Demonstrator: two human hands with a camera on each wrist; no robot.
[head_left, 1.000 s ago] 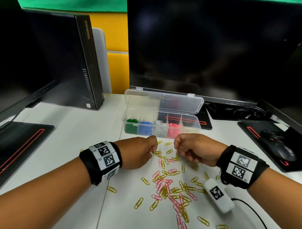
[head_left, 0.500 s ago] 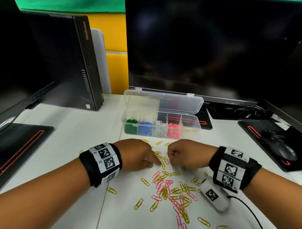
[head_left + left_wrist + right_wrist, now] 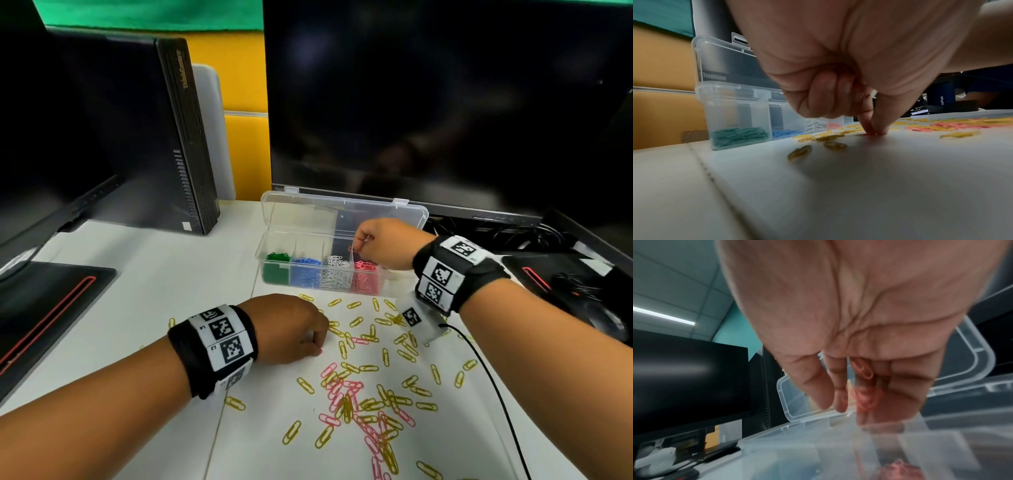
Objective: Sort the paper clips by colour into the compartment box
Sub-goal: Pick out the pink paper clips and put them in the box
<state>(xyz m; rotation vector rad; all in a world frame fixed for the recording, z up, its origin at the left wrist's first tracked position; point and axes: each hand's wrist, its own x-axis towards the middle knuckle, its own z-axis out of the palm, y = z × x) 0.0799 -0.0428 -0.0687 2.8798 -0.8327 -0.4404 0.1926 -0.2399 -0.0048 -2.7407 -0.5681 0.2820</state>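
Observation:
The clear compartment box (image 3: 270,240) stands open at the back of the table, with green (image 3: 275,257), blue (image 3: 306,262), white (image 3: 335,265) and pink clips (image 3: 366,269) in separate compartments. My right hand (image 3: 376,245) hovers over the pink compartment, fingers pointing down, holding pink clips (image 3: 863,371) between fingers and thumb. Some of them look blurred near the fingertips. My left hand (image 3: 301,329) rests on the table, and its thumb and forefinger pinch a pink clip (image 3: 869,134) flat on the surface. Loose yellow and pink clips (image 3: 363,401) lie scattered in front.
A big dark monitor (image 3: 445,102) rises right behind the box, and a black PC tower (image 3: 185,137) stands at the back left. Black mouse pads lie left (image 3: 51,308) and right, with a mouse (image 3: 582,291). A black cable (image 3: 496,394) crosses the clips.
My right hand has lifted from the pile and travelled back to the box with pink clips. The left hand slid slightly nearer and now pinches a pink clip on the table.

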